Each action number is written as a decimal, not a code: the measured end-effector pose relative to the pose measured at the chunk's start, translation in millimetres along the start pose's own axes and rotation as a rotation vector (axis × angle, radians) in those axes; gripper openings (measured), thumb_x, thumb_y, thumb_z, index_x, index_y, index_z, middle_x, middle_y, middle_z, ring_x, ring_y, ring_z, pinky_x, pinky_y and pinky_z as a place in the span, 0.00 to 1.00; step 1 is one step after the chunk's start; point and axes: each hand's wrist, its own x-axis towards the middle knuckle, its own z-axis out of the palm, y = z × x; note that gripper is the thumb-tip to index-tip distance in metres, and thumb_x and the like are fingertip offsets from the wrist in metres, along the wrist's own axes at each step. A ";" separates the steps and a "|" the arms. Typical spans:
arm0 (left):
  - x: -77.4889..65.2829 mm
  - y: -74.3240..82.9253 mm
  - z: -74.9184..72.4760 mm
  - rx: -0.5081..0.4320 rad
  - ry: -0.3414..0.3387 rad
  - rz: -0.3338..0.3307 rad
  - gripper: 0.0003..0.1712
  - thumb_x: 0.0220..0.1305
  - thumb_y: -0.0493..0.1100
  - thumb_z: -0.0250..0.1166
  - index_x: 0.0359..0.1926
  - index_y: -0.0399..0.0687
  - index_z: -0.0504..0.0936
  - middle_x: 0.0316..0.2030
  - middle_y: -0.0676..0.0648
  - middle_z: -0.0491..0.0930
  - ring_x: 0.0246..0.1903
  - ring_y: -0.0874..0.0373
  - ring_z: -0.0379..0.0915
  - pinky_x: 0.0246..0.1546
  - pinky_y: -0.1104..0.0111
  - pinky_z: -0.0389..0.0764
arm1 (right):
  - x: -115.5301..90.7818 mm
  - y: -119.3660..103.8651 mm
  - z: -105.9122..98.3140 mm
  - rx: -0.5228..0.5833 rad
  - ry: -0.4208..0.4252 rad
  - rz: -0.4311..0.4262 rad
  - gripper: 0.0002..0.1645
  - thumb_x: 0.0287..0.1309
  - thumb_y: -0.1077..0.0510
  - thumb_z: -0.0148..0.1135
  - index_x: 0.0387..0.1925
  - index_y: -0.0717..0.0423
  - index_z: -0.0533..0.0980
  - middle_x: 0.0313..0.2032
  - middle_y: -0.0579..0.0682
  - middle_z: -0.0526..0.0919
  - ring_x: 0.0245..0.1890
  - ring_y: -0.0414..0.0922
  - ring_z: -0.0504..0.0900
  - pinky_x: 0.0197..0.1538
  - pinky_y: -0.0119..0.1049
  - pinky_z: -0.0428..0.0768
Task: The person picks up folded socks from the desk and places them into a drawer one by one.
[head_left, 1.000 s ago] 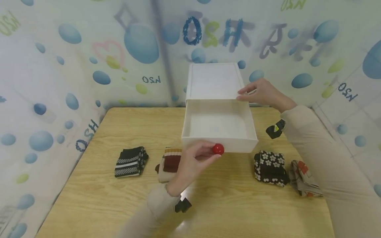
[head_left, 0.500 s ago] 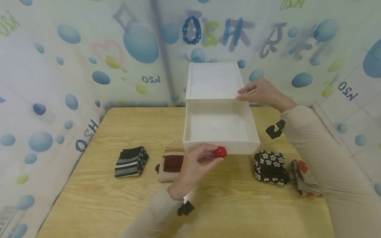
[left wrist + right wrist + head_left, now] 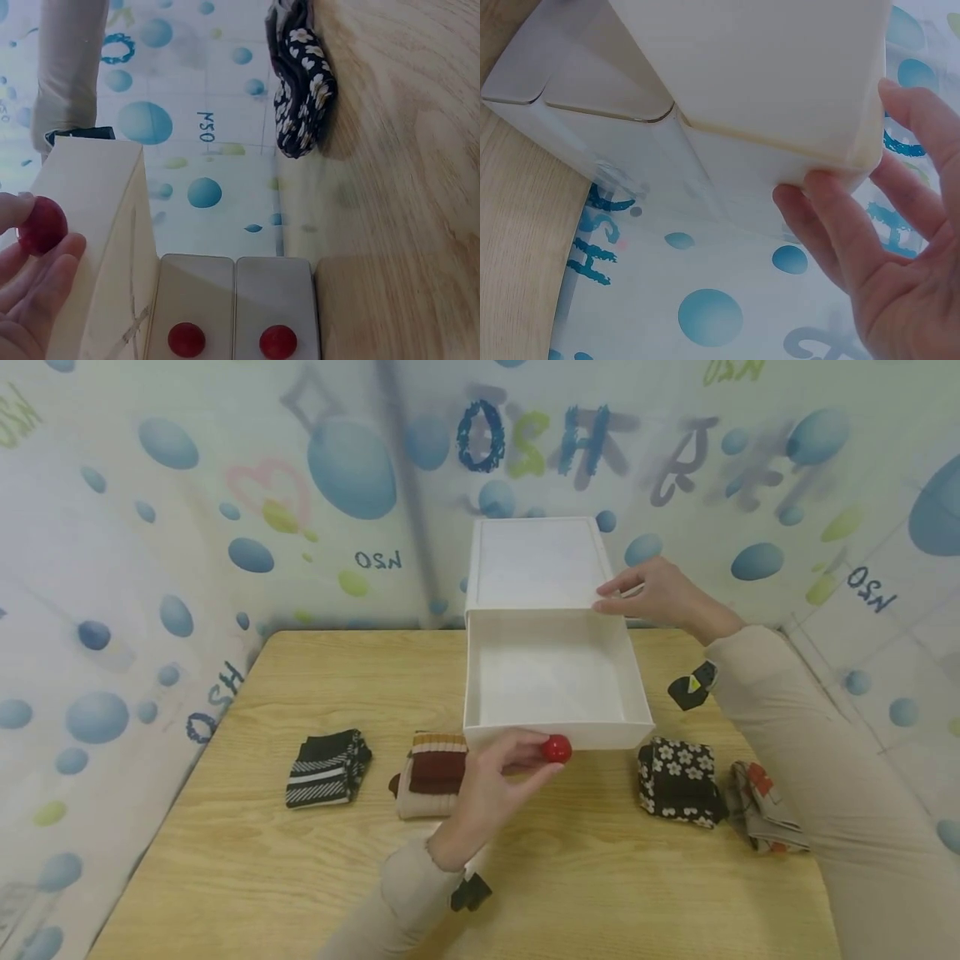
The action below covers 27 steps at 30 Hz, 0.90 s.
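The drawer [image 3: 600,737] had just slid a little farther out of the cabinet [image 3: 536,560]: over the last 1 second its front and red knob [image 3: 557,748] came nearer the person, while the cabinet kept its place. More of the white interior was thus exposed, so the opening looked well along, though how much travel remained could not be told. Seen from the left wrist, the 2 lower drawers [image 3: 196,292] were closed, each with its own red knob. The left hand [image 3: 480,793] reached up from the near side, its forearm slanting rightward and its fingers clamped on the knob from 2 sides, just in front of the drawer. The right hand [image 3: 663,597] reached farther forward and angled inward, its fingers bent round the cabinet's top right front corner, with fingertips touching the edge and side; this grip seemed meant to steady the cabinet against the pull. On the surface [image 3: 600,877] lay 4 folded bundles, none in contact with the hold on the knob: a striped bundle [image 3: 327,770] and a maroon bundle [image 3: 438,772] to the left, the latter partly hidden behind the left hand, and a floral bundle [image 3: 681,781] beside a beige bundle [image 3: 765,806] to the right.
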 end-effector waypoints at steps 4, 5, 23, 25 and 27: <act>0.3 3.4 -3.0 0.070 -0.028 0.017 0.15 0.51 0.35 0.65 0.41 0.39 0.76 0.38 0.44 0.80 0.36 0.61 0.77 0.35 0.73 0.77 | 0.3 1.6 -0.3 0.001 0.003 -0.005 0.32 0.48 0.41 0.61 0.49 0.60 0.74 0.52 0.59 0.72 0.43 0.51 0.74 0.39 0.42 0.73; 0.2 4.6 -4.2 0.092 -0.036 0.019 0.15 0.51 0.35 0.65 0.41 0.40 0.76 0.39 0.45 0.79 0.36 0.61 0.77 0.36 0.74 0.77 | 0.5 2.0 -0.2 0.001 0.003 -0.005 0.32 0.48 0.41 0.61 0.49 0.59 0.75 0.52 0.59 0.72 0.42 0.51 0.74 0.39 0.42 0.73; -14.4 32.3 -73.3 0.066 -0.046 -0.064 0.14 0.52 0.32 0.63 0.43 0.39 0.78 0.34 0.46 0.81 0.31 0.57 0.78 0.31 0.67 0.79 | 2.8 5.4 0.5 0.030 -0.002 -0.014 0.32 0.48 0.43 0.62 0.49 0.61 0.74 0.55 0.59 0.70 0.48 0.55 0.73 0.46 0.49 0.72; -14.3 34.6 -83.5 0.074 -0.020 -0.024 0.13 0.52 0.29 0.62 0.41 0.37 0.78 0.33 0.45 0.81 0.30 0.57 0.78 0.28 0.68 0.78 | 2.9 5.5 0.5 0.029 -0.002 -0.011 0.32 0.48 0.43 0.62 0.49 0.61 0.74 0.55 0.59 0.70 0.48 0.55 0.73 0.47 0.49 0.72; -14.6 35.2 -94.0 0.113 0.012 0.004 0.12 0.51 0.28 0.62 0.40 0.37 0.79 0.33 0.45 0.81 0.30 0.59 0.77 0.27 0.69 0.78 | 2.7 5.1 0.7 0.028 -0.003 -0.010 0.31 0.48 0.43 0.62 0.49 0.61 0.74 0.54 0.59 0.70 0.48 0.56 0.73 0.46 0.49 0.72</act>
